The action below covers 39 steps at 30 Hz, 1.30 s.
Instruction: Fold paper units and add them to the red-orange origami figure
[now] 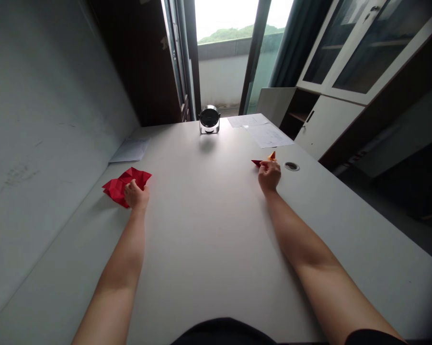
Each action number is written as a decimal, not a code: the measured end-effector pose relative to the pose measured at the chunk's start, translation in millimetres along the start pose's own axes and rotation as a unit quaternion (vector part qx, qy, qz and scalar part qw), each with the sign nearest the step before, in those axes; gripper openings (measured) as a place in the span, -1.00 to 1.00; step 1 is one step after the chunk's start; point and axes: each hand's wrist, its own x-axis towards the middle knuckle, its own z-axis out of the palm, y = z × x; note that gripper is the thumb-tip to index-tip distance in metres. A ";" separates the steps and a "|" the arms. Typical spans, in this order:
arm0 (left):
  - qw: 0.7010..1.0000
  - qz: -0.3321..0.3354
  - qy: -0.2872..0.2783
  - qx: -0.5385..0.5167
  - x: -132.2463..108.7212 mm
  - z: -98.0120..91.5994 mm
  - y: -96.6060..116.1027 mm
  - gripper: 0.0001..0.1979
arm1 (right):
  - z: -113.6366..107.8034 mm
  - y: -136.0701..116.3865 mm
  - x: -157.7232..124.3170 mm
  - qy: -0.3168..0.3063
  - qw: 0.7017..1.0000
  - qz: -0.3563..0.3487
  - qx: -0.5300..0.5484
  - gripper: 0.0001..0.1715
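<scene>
A sheet of red creased paper (pixel 116 188) lies at the left of the white table, its folds standing up in peaks. My left hand (pixel 137 194) is closed on its right side, with the fingertips partly hidden against the paper. Farther out on the right, my right hand (pixel 269 176) is closed over a small piece of folded paper (pixel 272 156). An orange point shows above the knuckles and a dark red point sticks out to the left. Whether these belong to one piece or two I cannot tell, because the hand covers the middle.
A small round metal-framed device (pixel 209 119) stands at the table's far edge. Printed sheets (pixel 268 135) lie at the far right, and a paper stack (pixel 130 150) by the left wall. A round cable hole (pixel 291 166) sits right of my right hand.
</scene>
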 end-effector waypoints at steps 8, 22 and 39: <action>0.999 -0.035 -0.010 -0.001 1.3 7.1 -5.9 -0.52 | 2.7 -25.7 -13.5 -0.046 0.994 -0.083 0.053 -0.70; 0.999 0.047 -0.004 0.008 -0.4 -3.9 2.1 -0.84 | 7.9 -26.5 -14.8 -0.029 0.984 -0.142 0.102 -0.75; 0.788 0.541 -0.241 -0.166 -109.0 -10.5 117.3 -0.78 | 22.0 -89.5 -70.3 -0.309 0.869 -0.349 0.166 -0.58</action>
